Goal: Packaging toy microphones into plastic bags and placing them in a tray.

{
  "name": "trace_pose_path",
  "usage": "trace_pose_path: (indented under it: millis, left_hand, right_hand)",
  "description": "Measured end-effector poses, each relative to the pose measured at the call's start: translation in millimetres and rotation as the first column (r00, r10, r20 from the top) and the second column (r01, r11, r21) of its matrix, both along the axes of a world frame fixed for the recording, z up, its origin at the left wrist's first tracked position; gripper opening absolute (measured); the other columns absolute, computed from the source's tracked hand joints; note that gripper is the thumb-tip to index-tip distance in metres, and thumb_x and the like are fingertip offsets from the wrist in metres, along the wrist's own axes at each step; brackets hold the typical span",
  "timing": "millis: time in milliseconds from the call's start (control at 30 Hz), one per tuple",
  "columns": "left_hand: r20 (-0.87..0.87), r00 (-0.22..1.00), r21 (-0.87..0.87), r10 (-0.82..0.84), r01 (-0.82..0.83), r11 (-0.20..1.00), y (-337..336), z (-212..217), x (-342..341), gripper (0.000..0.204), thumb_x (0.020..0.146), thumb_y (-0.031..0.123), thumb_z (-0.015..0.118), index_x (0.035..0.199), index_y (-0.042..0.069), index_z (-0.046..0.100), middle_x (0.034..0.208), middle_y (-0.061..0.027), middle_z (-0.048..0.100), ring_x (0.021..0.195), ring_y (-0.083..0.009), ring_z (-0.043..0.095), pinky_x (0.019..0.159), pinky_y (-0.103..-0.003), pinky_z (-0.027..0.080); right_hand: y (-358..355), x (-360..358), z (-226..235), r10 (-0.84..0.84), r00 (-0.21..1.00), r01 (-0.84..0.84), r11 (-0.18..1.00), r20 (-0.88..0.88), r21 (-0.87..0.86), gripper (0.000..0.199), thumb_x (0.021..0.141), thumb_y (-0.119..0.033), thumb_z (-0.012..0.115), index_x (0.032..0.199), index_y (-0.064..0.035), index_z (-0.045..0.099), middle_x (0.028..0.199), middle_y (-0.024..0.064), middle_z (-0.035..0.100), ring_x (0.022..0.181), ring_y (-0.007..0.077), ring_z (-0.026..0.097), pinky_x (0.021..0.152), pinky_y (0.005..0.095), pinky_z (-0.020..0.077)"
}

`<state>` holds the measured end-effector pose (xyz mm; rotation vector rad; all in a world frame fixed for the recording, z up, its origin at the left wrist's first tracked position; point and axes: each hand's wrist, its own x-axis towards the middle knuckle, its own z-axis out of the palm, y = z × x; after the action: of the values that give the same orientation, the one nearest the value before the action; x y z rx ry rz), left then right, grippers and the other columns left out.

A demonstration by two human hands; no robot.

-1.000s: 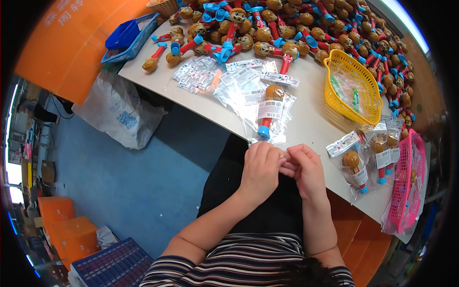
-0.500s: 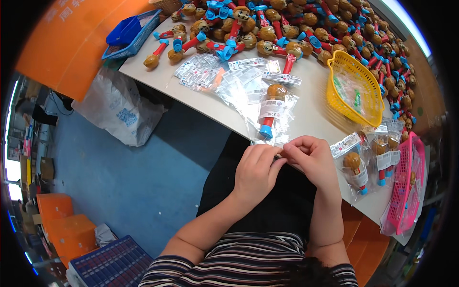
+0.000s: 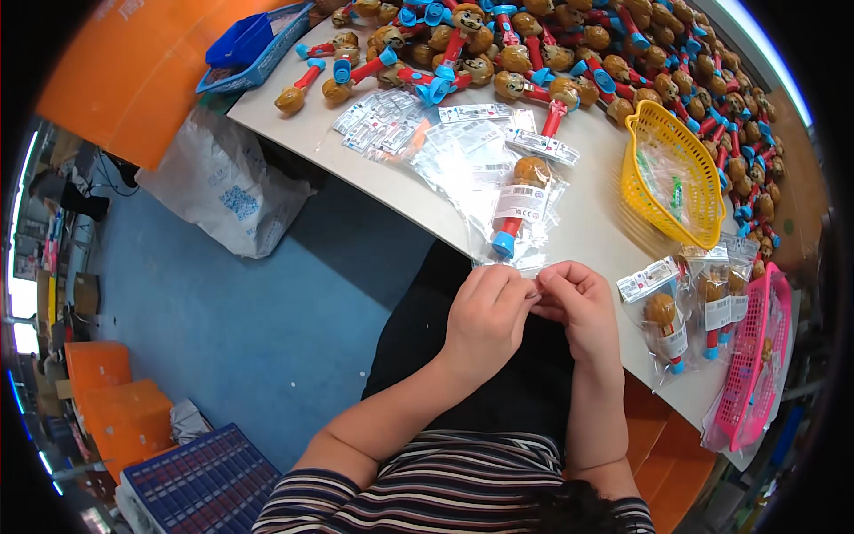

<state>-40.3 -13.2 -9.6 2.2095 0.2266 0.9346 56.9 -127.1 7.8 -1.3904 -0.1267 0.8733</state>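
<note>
At the table's front edge, my left hand [image 3: 485, 311] and my right hand [image 3: 580, 307] are closed in pinches, fingertips together on the near end of a clear plastic bag [image 3: 544, 233]. Inside the bag lies a toy with a round brown head [image 3: 532, 171], a red handle and a blue base [image 3: 504, 245]. A white label [image 3: 521, 202] with a barcode wraps it below the head. Across the far end of the bag sits a printed header strip [image 3: 543, 147]. What exactly the fingertips pinch is partly hidden by the fingers.
Flat clear bags [image 3: 463, 147] and printed cards [image 3: 382, 120] lie beyond the bag. A large heap of similar toys [image 3: 534, 58] fills the back. Rightward are a yellow basket [image 3: 634, 182], bagged toys [image 3: 663, 311] and a pink basket [image 3: 737, 392]. A blue tray [image 3: 258, 71] stands far left.
My hands stay at the bag's near end, and their fingertips have shifted slightly, the right fingers curling in more. The whole view has moved a little, with the table things slightly further right.
</note>
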Motion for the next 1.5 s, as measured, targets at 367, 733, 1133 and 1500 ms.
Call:
trace_pose_path:
  millis: [367, 733, 1133, 1500]
  left_hand:
    - [-0.004, 0.996, -0.143, -0.086, 0.085, 0.986, 7.9, 0.7, -5.9, 0.014, 0.074, 0.002, 0.072, 0.081, 0.003, 0.061, 0.077, -0.0076, 0.059, 0.071, -0.0270, 0.057, 0.065, -0.035, 0.046]
    - [-0.031, 0.996, 0.037, 0.084, -0.083, 0.996, -6.9, 12.0, -1.0, 0.012, 0.074, 0.004, 0.074, 0.085, 0.004, 0.067, 0.080, -0.0070, 0.058, 0.072, -0.0240, 0.057, 0.062, -0.033, 0.046]
    - [0.007, 0.999, -0.070, -0.041, 0.041, 0.997, -5.1, -6.1, 1.5, 0.013, 0.081, -0.001, 0.064, 0.090, 0.000, 0.055, 0.087, -0.0133, 0.055, 0.075, -0.0279, 0.054, 0.064, -0.034, 0.045]
    - [0.137, 0.989, -0.722, -0.049, 0.134, 0.679, 31.6, 15.5, -38.3, 0.004, 0.098, 0.004, 0.048, 0.094, 0.002, 0.049, 0.093, -0.0072, 0.054, 0.078, -0.0116, 0.051, 0.075, -0.024, 0.043]
  right_hand:
    - [-3.2, 4.3, -2.5, 0.025, 1.000, -0.025, 0.998, -0.002, 0.053, 0.014, 0.094, -0.012, 0.058, 0.095, 0.0017, 0.062, 0.091, 0.0128, 0.069, 0.080, 0.0162, 0.069, 0.072, 0.0256, 0.0566]
    - [-4.3, 4.3, -6.0, 0.023, 1.000, -0.023, 0.998, -0.010, 0.058, 0.017, 0.092, -0.014, 0.062, 0.097, 0.0020, 0.065, 0.086, 0.0075, 0.068, 0.075, 0.0122, 0.067, 0.070, 0.0243, 0.0563]
    - [-4.5, 2.3, -4.0, 0.014, 1.000, -0.013, 0.999, -0.021, 0.053, 0.016, 0.092, -0.012, 0.060, 0.094, 0.0039, 0.064, 0.083, 0.0099, 0.069, 0.074, 0.0146, 0.068, 0.068, 0.0251, 0.0564]
    - [-3.4, 3.9, -8.1, -0.031, 0.999, 0.031, 0.999, -0.015, 0.042, 0.017, 0.093, -0.014, 0.058, 0.092, 0.0024, 0.061, 0.083, 0.0100, 0.067, 0.074, 0.0176, 0.069, 0.067, 0.0264, 0.0583]
